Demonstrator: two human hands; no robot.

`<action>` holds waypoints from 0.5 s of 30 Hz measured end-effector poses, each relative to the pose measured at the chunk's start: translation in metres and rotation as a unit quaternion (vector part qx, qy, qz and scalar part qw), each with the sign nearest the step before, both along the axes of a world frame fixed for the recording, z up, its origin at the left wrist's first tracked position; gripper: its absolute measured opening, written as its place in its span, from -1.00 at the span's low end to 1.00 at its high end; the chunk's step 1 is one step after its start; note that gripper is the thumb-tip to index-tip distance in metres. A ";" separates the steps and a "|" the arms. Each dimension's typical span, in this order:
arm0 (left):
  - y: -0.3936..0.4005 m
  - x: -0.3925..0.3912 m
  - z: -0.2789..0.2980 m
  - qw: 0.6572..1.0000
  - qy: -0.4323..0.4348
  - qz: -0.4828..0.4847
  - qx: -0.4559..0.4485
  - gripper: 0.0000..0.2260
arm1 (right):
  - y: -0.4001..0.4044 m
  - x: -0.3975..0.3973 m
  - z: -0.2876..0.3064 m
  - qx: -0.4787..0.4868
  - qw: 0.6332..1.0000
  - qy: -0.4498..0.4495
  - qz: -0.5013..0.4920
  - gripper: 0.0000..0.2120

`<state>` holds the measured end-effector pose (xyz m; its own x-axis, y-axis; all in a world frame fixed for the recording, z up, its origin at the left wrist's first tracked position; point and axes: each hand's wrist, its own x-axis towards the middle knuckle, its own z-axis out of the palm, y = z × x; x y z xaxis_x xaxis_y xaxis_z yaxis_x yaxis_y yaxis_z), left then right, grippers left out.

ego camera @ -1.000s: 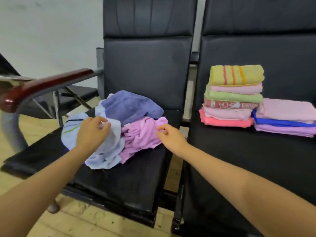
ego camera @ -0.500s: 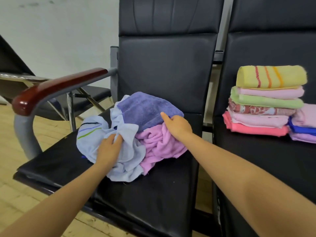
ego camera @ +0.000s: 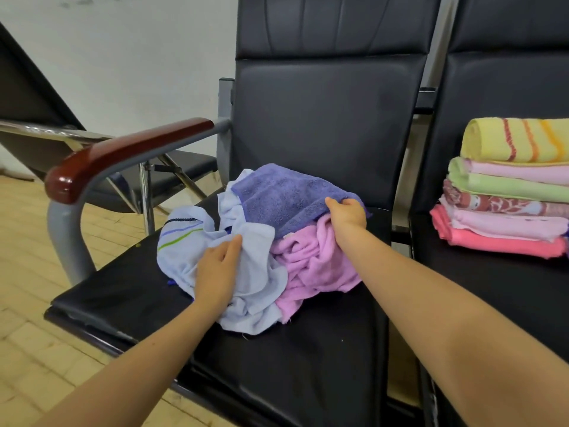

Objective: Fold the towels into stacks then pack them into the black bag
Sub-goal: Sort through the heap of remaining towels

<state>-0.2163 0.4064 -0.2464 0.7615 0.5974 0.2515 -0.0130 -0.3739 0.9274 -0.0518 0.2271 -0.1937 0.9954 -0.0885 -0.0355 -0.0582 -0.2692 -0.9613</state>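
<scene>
Three crumpled towels lie heaped on the black seat (ego camera: 301, 359) in front of me. The light blue towel (ego camera: 258, 291) with thin stripes is at the left, and my left hand (ego camera: 217, 269) grips a fold of it. The purple towel (ego camera: 283, 200) lies on top at the back; my right hand (ego camera: 346, 215) pinches its right edge. A pink towel (ego camera: 317, 263) is bunched under and in front of that hand. A stack of folded towels (ego camera: 508, 192) stands on the neighbouring seat at the right. No black bag is in view.
A red-brown wooden armrest (ego camera: 123, 155) on a grey metal tube runs along the seat's left side. Another black chair (ego camera: 37, 118) stands further left on the wooden floor (ego camera: 27, 303). The seat backs rise behind the towels.
My right hand moved from the pink towel up to the purple towel's edge and took hold of it. My left hand slid lower on the light blue towel. The view shifted left.
</scene>
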 end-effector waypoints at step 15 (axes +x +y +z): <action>-0.055 0.010 0.056 0.989 -0.013 0.034 0.144 -0.84 | -0.053 -0.024 0.136 0.516 0.855 -0.040 -0.019 -0.79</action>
<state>-0.2064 0.3509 -0.1905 0.7134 0.5471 0.4379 -0.0017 -0.6235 0.7818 -0.0759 0.1736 -0.0581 0.9954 -0.0834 -0.0470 0.0284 0.7266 -0.6865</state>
